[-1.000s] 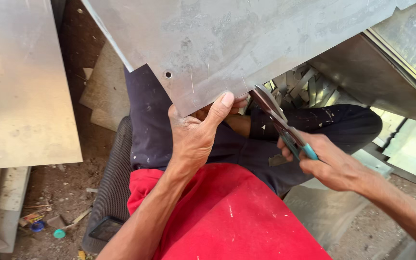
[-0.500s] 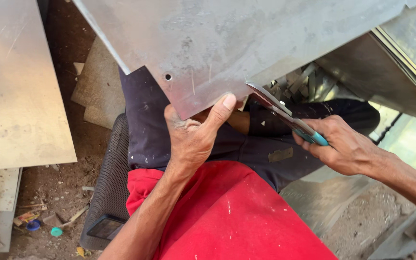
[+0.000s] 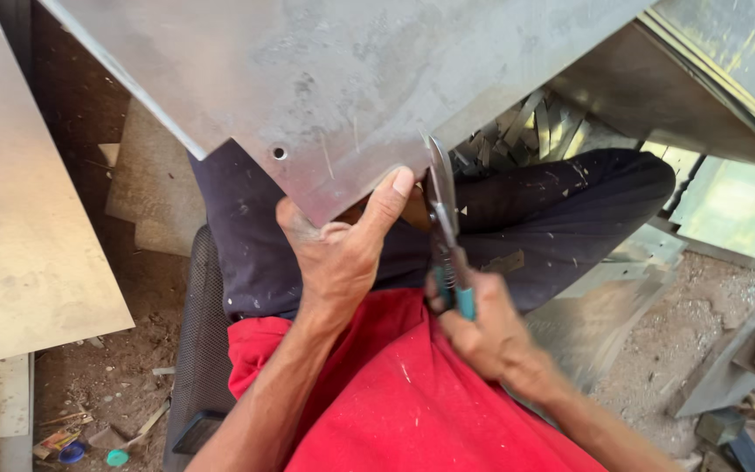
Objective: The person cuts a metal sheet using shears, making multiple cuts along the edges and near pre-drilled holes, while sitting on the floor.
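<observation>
A large grey metal sheet [image 3: 334, 79] with a small round hole lies over my lap, its corner pointing toward me. My left hand [image 3: 338, 249] grips that corner from below, thumb pressed on top beside the edge. My right hand [image 3: 482, 328] is closed on the teal handles of tin snips [image 3: 443, 210], whose blades point up and bite into the sheet's edge just right of my thumb. I wear a red shirt and dark trousers.
A second metal sheet [image 3: 19, 218] leans at the left. A dark seat [image 3: 198, 350] is under me. Metal offcuts [image 3: 526, 122] pile up behind my knee, more sheet metal and framing [image 3: 727, 87] at the right. Scraps litter the dirt floor [image 3: 80, 428].
My right hand has swung the snips from a slanted position at the right to upright, close to my left thumb, with the blades now into the sheet's edge. The view moved closer.
</observation>
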